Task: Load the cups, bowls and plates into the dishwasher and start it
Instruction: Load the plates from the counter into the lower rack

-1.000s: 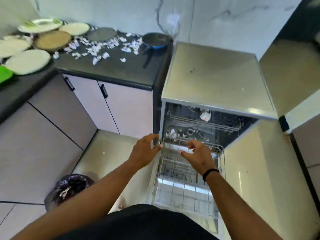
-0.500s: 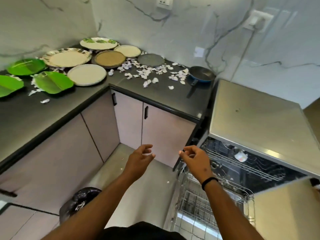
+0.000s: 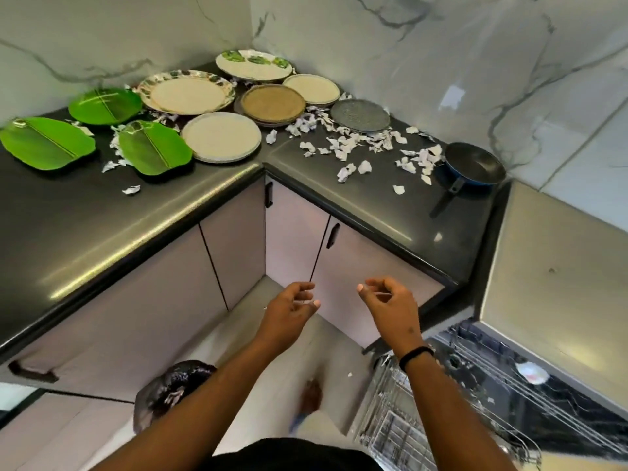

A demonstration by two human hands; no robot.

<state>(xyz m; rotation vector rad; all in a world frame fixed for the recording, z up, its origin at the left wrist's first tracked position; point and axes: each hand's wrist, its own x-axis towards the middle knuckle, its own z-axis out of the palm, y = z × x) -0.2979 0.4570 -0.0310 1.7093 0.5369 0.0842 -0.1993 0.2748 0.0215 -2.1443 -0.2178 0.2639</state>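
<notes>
Several plates lie on the dark corner counter [image 3: 190,212]: three green leaf-shaped plates [image 3: 154,151], a cream plate [image 3: 221,137], a leaf-rimmed plate [image 3: 187,92], a brown plate [image 3: 273,104] and a grey plate [image 3: 359,115]. The dishwasher [image 3: 557,287] stands open at the right with its wire rack [image 3: 401,423] pulled out. My left hand [image 3: 289,312] and my right hand [image 3: 390,307] hover empty in front of the cabinet doors, fingers loosely curled, left of the rack.
Torn paper scraps [image 3: 346,144] litter the counter. A blue frying pan [image 3: 474,168] sits near the dishwasher. A bin with a black bag [image 3: 170,392] stands on the floor at the lower left.
Both hands let go of the dishwasher rack and lifted away to the left. My view swung left and up, bringing the plates on the counter into sight.
</notes>
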